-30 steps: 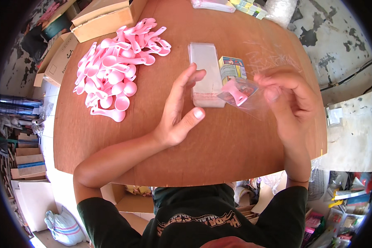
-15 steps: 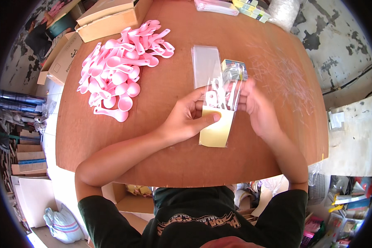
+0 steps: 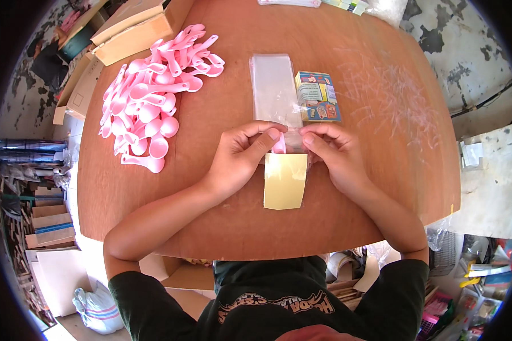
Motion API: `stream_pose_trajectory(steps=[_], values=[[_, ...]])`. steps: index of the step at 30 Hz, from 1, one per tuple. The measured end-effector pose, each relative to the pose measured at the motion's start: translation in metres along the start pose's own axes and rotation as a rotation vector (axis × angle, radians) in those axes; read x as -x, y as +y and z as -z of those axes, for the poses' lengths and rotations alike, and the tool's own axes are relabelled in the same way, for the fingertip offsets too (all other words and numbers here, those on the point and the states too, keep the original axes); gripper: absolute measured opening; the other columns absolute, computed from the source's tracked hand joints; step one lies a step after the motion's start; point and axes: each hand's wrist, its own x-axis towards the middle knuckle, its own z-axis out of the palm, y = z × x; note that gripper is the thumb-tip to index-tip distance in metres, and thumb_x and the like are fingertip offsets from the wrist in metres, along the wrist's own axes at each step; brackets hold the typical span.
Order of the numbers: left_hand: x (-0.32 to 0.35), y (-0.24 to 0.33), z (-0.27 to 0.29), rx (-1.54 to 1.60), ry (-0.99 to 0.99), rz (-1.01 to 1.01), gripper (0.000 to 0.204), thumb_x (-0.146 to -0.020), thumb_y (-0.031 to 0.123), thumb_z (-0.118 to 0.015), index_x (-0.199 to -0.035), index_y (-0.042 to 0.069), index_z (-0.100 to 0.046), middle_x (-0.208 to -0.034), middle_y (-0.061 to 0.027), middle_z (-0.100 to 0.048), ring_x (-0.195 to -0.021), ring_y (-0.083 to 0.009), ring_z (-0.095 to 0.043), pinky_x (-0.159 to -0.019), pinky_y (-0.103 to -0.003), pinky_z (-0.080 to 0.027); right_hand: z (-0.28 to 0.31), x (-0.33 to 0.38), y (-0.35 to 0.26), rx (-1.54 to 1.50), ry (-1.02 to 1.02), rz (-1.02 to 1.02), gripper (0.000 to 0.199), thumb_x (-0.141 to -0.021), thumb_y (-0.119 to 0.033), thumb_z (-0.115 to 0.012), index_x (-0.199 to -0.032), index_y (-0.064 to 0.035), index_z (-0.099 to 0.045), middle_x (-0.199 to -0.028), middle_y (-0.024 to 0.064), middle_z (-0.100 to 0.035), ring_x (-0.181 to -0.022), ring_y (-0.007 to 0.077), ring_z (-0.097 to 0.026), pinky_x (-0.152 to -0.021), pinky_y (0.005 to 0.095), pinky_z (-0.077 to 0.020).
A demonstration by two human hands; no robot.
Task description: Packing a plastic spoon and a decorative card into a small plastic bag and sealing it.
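While your left hand (image 3: 233,159) pinches the upper left of a clear plastic bag (image 3: 293,141) between thumb and finger, your right hand (image 3: 342,156) pinches its upper right, fingertips just apart. A plain yellow card (image 3: 285,183) shows in the bag's lower part, nearest you, with 1 pink spoon (image 3: 279,144) partly visible by your left thumb. Beyond, on the brown table (image 3: 210,230), lie a stack of clear sleeves (image 3: 273,85) and, just right, a stack of printed cards (image 3: 318,96); a pile of pink spoons (image 3: 151,111) spreads to the left.
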Motion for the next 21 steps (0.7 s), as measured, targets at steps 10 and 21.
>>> stream_pose_trajectory(steps=[10,21], values=[[0.002,0.001,-0.002,-0.073,0.04,-0.003,0.026,-0.097,0.017,-0.05,-0.113,0.0,-0.06,-0.101,-0.006,-0.064,-0.091,-0.0127,-0.062,-0.079,-0.028,-0.053,0.001,0.003,0.007,-0.025,0.029,0.127,0.016,-0.09,-0.006,-0.058,-0.102,0.0028,-0.063,-0.086,0.0073,-0.064,-0.071,0.0107,-0.061,-0.06,0.0237,-0.0506],[0.004,-0.005,0.008,0.01,-0.022,-0.055,0.021,-0.094,-0.002,-0.042,-0.102,-0.002,-0.062,-0.103,-0.0101,-0.062,-0.094,-0.0171,-0.061,-0.08,-0.03,-0.051,0.009,0.002,0.012,-0.032,-0.106,0.219,0.016,-0.087,0.004,-0.05,-0.093,0.003,-0.065,-0.093,0.0079,-0.063,-0.075,0.012,-0.06,-0.062,0.0249,-0.0498]])
